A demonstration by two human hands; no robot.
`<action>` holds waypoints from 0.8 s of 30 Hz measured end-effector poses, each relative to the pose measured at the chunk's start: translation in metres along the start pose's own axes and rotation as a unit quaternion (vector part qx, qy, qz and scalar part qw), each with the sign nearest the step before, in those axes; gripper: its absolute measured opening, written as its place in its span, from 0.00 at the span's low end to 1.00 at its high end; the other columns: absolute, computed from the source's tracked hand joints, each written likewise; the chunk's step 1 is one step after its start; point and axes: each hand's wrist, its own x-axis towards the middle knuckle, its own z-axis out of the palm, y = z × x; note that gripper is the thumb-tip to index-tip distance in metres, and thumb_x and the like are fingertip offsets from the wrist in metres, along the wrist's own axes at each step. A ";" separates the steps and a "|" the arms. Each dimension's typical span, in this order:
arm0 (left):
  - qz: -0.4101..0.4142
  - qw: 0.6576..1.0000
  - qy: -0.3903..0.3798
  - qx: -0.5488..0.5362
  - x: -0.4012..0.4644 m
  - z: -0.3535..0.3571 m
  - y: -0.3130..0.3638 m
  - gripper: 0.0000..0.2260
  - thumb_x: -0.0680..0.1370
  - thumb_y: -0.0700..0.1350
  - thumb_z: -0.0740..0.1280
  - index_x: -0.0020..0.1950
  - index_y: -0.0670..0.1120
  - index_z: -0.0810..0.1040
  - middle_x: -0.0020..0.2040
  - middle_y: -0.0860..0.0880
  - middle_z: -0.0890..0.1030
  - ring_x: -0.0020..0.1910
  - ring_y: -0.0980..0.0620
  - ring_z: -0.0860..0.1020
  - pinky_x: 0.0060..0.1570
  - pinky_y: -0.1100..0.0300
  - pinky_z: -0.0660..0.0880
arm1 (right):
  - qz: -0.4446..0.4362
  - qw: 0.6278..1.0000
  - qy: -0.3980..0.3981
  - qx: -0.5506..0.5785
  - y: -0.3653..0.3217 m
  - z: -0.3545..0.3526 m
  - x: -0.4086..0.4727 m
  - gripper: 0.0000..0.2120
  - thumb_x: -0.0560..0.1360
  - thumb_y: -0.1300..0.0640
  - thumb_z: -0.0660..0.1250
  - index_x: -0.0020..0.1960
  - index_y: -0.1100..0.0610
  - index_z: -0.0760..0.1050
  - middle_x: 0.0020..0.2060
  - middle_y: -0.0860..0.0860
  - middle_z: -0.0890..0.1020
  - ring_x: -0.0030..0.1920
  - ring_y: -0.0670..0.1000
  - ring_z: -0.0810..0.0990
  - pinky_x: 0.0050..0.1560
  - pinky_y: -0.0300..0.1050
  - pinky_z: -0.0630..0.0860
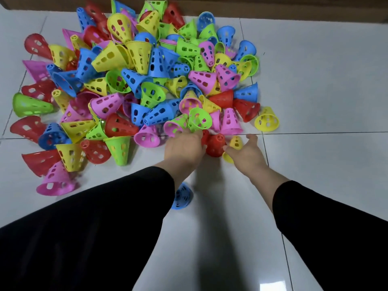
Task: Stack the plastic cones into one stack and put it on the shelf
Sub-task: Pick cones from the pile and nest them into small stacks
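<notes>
A big heap of perforated plastic cones point(136, 80) in red, yellow, blue, green and pink lies on the white tiled floor. At its near edge my left hand point(184, 147) reaches over a green cone point(199, 118) and touches a red cone point(216, 144); its fingertips are hidden among the cones. My right hand point(245, 153) hovers with fingers spread just right of that red cone, partly covering a small yellow cone point(236, 142). The frame does not show whether either hand grips a cone. No shelf is in view.
A lone blue cone point(181, 196) lies on the floor between my forearms. A yellow cone point(266, 119) sits apart at the heap's right. A brown edge point(273, 7) runs along the far side. Bare tiles point(325, 80) stretch to the right.
</notes>
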 end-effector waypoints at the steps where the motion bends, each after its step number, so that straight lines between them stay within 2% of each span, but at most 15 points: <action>1: -0.005 1.000 0.000 0.010 0.001 0.000 0.002 0.19 0.79 0.56 0.64 0.66 0.50 0.72 0.58 0.42 0.77 0.59 0.38 0.74 0.52 0.46 0.73 | 0.003 1.000 0.000 -0.001 0.002 0.000 -0.001 0.37 0.73 0.47 0.71 0.74 0.55 0.56 0.50 0.56 0.78 0.51 0.61 0.80 0.46 0.48 0.75; 4: -0.021 0.999 -0.011 0.028 0.004 0.000 0.006 0.21 0.76 0.60 0.67 0.64 0.50 0.71 0.56 0.43 0.79 0.58 0.39 0.76 0.49 0.50 0.71 | 0.027 1.000 -0.009 0.007 0.006 -0.003 -0.004 0.37 0.73 0.50 0.70 0.76 0.56 0.55 0.49 0.55 0.78 0.49 0.59 0.79 0.45 0.46 0.74; 6: -0.028 0.999 -0.025 0.004 0.003 -0.001 0.009 0.19 0.75 0.58 0.67 0.63 0.51 0.71 0.53 0.44 0.81 0.54 0.39 0.78 0.45 0.52 0.68 | 0.043 0.999 -0.020 0.022 0.007 -0.007 -0.009 0.37 0.74 0.51 0.69 0.77 0.56 0.55 0.50 0.55 0.77 0.49 0.57 0.77 0.45 0.44 0.71; 9: -0.048 0.995 -0.040 -0.079 -0.001 -0.007 0.009 0.18 0.73 0.53 0.69 0.59 0.48 0.72 0.50 0.43 0.81 0.50 0.39 0.79 0.42 0.54 0.69 | 0.057 0.997 -0.022 0.042 0.007 -0.012 -0.016 0.32 0.75 0.52 0.67 0.75 0.59 0.61 0.52 0.53 0.74 0.49 0.55 0.74 0.48 0.47 0.72; 12: -0.083 0.977 -0.034 -0.194 -0.011 -0.023 0.006 0.20 0.71 0.52 0.73 0.56 0.47 0.69 0.46 0.45 0.80 0.45 0.42 0.79 0.37 0.56 0.69 | 0.058 0.994 -0.001 0.090 0.003 -0.020 -0.022 0.25 0.74 0.50 0.66 0.66 0.62 0.71 0.50 0.55 0.77 0.50 0.58 0.79 0.55 0.54 0.77; 14: -0.120 0.942 -0.043 -0.311 -0.021 -0.038 0.004 0.19 0.72 0.51 0.73 0.57 0.49 0.68 0.43 0.48 0.80 0.41 0.48 0.78 0.33 0.58 0.69 | 0.042 0.989 0.009 0.140 -0.005 -0.026 -0.029 0.19 0.73 0.49 0.67 0.59 0.59 0.76 0.46 0.53 0.79 0.47 0.55 0.78 0.57 0.60 0.78; 16: -0.181 0.866 -0.057 -0.463 -0.030 -0.052 -0.004 0.14 0.74 0.50 0.72 0.55 0.49 0.72 0.43 0.49 0.79 0.40 0.52 0.77 0.36 0.61 0.73 | 0.016 0.982 -0.019 0.188 -0.015 -0.027 -0.038 0.11 0.72 0.52 0.68 0.52 0.54 0.78 0.45 0.53 0.81 0.46 0.53 0.78 0.59 0.61 0.77; 18: -0.247 0.780 -0.065 -0.571 -0.037 -0.060 -0.018 0.11 0.74 0.51 0.73 0.50 0.48 0.76 0.47 0.46 0.81 0.44 0.49 0.80 0.45 0.56 0.79 | -0.017 0.977 -0.072 0.201 -0.024 -0.024 -0.047 0.13 0.70 0.55 0.69 0.55 0.51 0.78 0.52 0.56 0.82 0.48 0.52 0.79 0.59 0.60 0.77; 19: -0.264 0.749 -0.062 -0.605 -0.043 -0.063 -0.029 0.12 0.73 0.51 0.74 0.51 0.48 0.77 0.50 0.45 0.82 0.46 0.48 0.81 0.47 0.54 0.80 | -0.040 0.975 -0.095 0.197 -0.028 -0.020 -0.054 0.14 0.70 0.56 0.70 0.55 0.51 0.79 0.53 0.57 0.82 0.48 0.52 0.79 0.59 0.60 0.77; 21: -0.267 0.721 -0.052 -0.637 -0.055 -0.065 -0.052 0.17 0.73 0.50 0.74 0.59 0.47 0.78 0.55 0.44 0.83 0.48 0.47 0.82 0.44 0.55 0.79 | -0.085 0.971 -0.127 0.185 -0.031 -0.010 -0.070 0.15 0.67 0.55 0.72 0.53 0.50 0.79 0.53 0.58 0.82 0.48 0.51 0.78 0.55 0.58 0.78; 24: -0.262 0.723 -0.027 -0.639 -0.081 -0.064 -0.081 0.19 0.74 0.46 0.73 0.63 0.46 0.77 0.53 0.44 0.83 0.46 0.48 0.81 0.43 0.56 0.76 | -0.143 0.966 -0.140 0.166 -0.028 0.008 -0.095 0.23 0.66 0.53 0.73 0.61 0.48 0.76 0.53 0.51 0.82 0.52 0.50 0.81 0.53 0.49 0.77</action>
